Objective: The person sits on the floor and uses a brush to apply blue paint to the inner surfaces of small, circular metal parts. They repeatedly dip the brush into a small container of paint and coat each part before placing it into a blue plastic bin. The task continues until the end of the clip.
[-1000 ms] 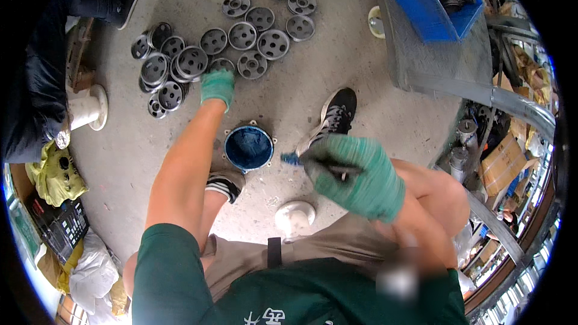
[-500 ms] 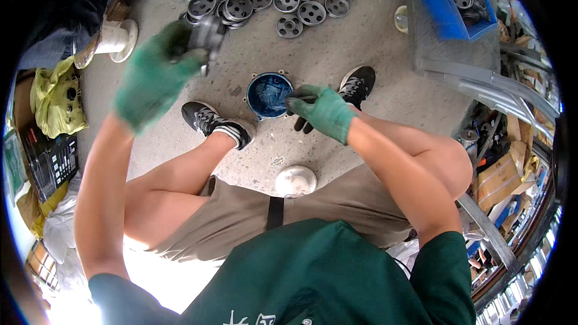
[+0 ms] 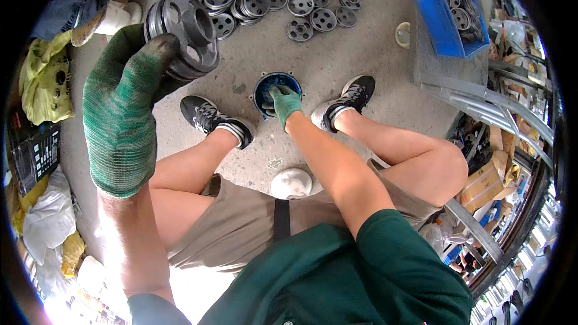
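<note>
- L hand, gloved: pinching stacked gry metal wheels; thumb at lower-L edge, other fingers mostly hidden behind.
- R hand, gloved: fingers down inside blue pot, on flr; spread or pinching, can't tell.

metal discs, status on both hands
Left hand gripping stacked metal discs, raised. Right hand inside blue bowl, grip unclear. No obstruction visible.

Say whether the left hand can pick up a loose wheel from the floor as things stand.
Probably not: the left hand is full, gripping several metal wheels. The loose wheels lie in the open, so that full grip seems the main hindrance.
</note>
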The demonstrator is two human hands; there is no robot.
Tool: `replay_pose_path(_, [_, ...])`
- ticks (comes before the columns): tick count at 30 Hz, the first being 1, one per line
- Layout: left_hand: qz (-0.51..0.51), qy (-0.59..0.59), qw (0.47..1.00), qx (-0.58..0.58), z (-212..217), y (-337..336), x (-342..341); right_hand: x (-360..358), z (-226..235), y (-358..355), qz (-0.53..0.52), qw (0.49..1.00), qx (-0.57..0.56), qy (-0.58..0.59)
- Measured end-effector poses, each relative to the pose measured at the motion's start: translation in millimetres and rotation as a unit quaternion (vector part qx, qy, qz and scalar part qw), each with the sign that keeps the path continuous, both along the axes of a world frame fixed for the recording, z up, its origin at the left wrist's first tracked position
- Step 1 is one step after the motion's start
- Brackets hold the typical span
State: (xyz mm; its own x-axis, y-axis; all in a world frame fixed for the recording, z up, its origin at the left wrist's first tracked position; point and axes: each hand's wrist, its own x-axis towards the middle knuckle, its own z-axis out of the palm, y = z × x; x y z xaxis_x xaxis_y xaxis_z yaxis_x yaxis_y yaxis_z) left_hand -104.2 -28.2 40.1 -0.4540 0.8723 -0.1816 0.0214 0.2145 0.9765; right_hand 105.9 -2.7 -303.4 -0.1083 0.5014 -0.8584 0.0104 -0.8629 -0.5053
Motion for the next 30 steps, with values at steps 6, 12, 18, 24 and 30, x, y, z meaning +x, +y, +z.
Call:
replay_pose_path(6, [-0.020, 0.052, 0.998, -0.011, 0.6, -1.8, -4.3, -2.9, -15.9, -12.3, 0.000, 1.000, 0.007, 0.012])
replay_pose_path(12, [-0.032, 0.026, 0.999, 0.011, 4.3, -2.7, -1.6, 24.3, 31.9, 14.2, -0.008, 0.996, -0.073, 0.057])
replay_pose_path(18, [-0.053, -0.017, 0.997, -0.045, 3.9, 2.7, 21.2, 80.4, 177.0, 69.4, 0.097, 0.974, 0.037, 0.200])
replay_pose_path(24, [-0.084, -0.094, 0.989, -0.076, -3.4, 3.3, 40.4, 99.9, 315.8, 75.8, 0.144, 0.948, 0.200, 0.199])
replay_pose_path(30, [-0.093, -0.172, 0.977, -0.087, -8.6, 9.1, 55.7, 105.3, 323.4, 59.8, 0.163, 0.880, 0.376, 0.241])
